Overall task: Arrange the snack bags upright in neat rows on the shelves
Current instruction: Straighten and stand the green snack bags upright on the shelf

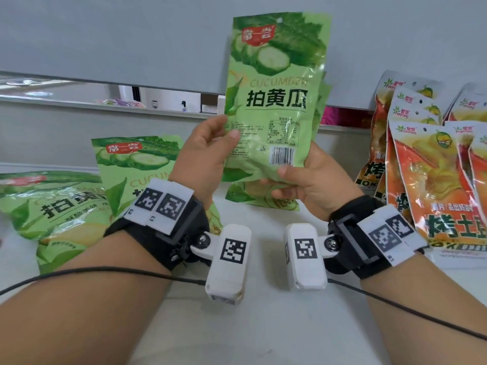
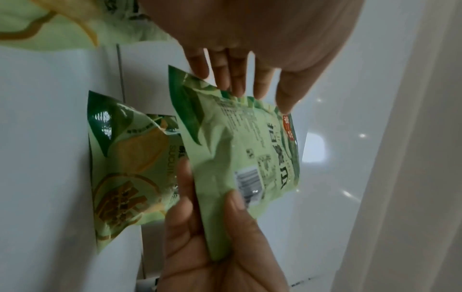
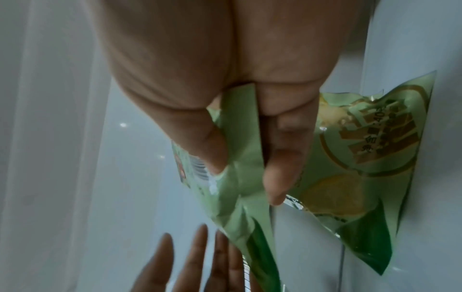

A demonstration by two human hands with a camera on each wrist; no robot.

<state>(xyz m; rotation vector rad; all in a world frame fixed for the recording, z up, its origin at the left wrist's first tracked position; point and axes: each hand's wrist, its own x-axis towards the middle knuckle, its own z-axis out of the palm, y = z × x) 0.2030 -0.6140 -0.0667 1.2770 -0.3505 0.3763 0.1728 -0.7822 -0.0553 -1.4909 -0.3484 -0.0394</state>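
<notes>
I hold a green cucumber snack bag (image 1: 274, 101) upright above the white shelf (image 1: 263, 325), its barcode side facing me. My right hand (image 1: 303, 180) grips its lower right corner, thumb on the front and fingers behind, as the right wrist view shows (image 3: 240, 158). My left hand (image 1: 208, 151) is at the bag's lower left edge with straight fingers (image 2: 237, 79) touching it, the thumb lying over the front. Another green bag (image 1: 263, 198) stands right behind the held one, mostly hidden.
More green bags are on the left, one leaning (image 1: 137, 164) and one lying flat (image 1: 52, 206). Several orange snack bags (image 1: 434, 180) stand overlapped in rows on the right. A grey back wall (image 1: 131, 35) closes off the shelf.
</notes>
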